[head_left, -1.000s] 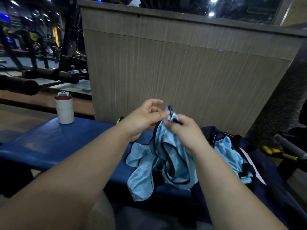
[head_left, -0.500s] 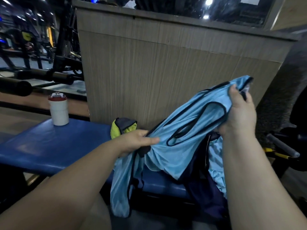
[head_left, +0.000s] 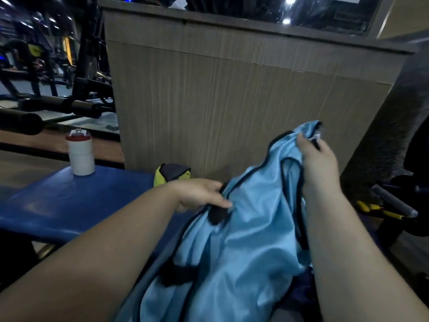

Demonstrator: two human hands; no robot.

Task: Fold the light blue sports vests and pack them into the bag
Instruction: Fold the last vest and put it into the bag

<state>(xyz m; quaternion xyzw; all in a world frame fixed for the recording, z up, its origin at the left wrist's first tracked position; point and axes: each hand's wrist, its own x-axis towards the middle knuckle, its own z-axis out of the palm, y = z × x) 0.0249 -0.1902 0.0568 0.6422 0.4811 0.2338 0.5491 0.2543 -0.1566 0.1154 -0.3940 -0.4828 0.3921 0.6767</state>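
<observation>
**Vest held over bench: site condition**

A light blue vest (head_left: 250,240) with black trim hangs stretched between both hands, from centre frame down to 6 o'clock, above the near end of a blue padded bench (head_left: 69,201).

The right hand (head_left: 318,159), at 3 o'clock, grips the raised upper corner. The left hand (head_left: 199,194), near centre, pinches a black-edged hem lower down.

The bench pad runs out toward 9 o'clock and carries a white bottle (head_left: 80,154) with a red lid, standing upright. A yellow-green item (head_left: 170,174) lies at the bench's far edge, against a wood-grain partition (head_left: 209,101) filling 12 o'clock.

Dark padded bars (head_left: 58,106) of gym equipment occupy 10 o'clock under dim lighting. Dark navy fabric (head_left: 301,296) shows at 5 o'clock; whether it is the bag cannot be told.
</observation>
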